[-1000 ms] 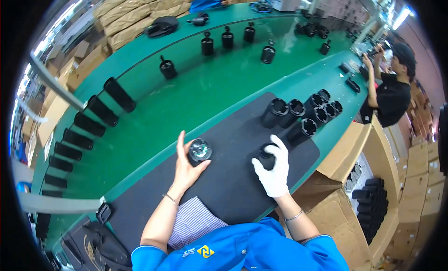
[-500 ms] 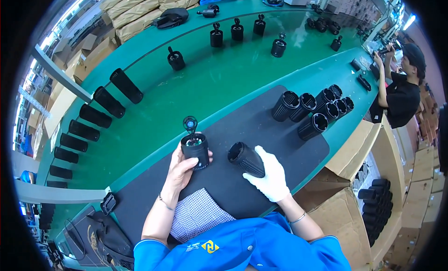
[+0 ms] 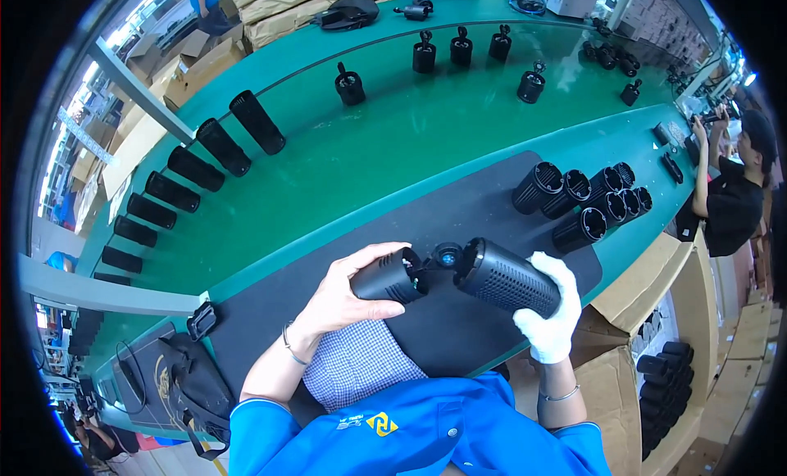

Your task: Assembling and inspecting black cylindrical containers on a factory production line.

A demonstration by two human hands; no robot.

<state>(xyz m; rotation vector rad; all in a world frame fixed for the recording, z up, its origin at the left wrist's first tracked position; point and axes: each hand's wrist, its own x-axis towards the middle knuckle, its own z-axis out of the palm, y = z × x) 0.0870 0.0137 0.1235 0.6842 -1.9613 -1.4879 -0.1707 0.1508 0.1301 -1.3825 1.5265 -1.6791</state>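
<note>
My bare left hand [image 3: 340,292] is closed round a short black cylindrical base [image 3: 384,281], tipped onto its side. From its open end a stalk with a round ring-like head [image 3: 447,256] points right. In my white-gloved right hand [image 3: 553,308] is a black perforated tube [image 3: 510,281], its open mouth facing left. The ring head sits right at that mouth; whether it is inside cannot be made out. Both parts are over a dark mat [image 3: 434,328], and a checkered cloth [image 3: 361,361] lies below my left hand.
Several black ribbed tubes [image 3: 537,188] stand at the mat's right end. On the green surface beyond are stalked bases [image 3: 349,86] and a row of long black tubes [image 3: 197,168]. An open carton [image 3: 607,394] holds black parts at right, near a co-worker [image 3: 734,173].
My left hand has turned the base from upright onto its side, its stalk now pointing right. My right hand has brought the tube round to face it. The view has shifted left.
</note>
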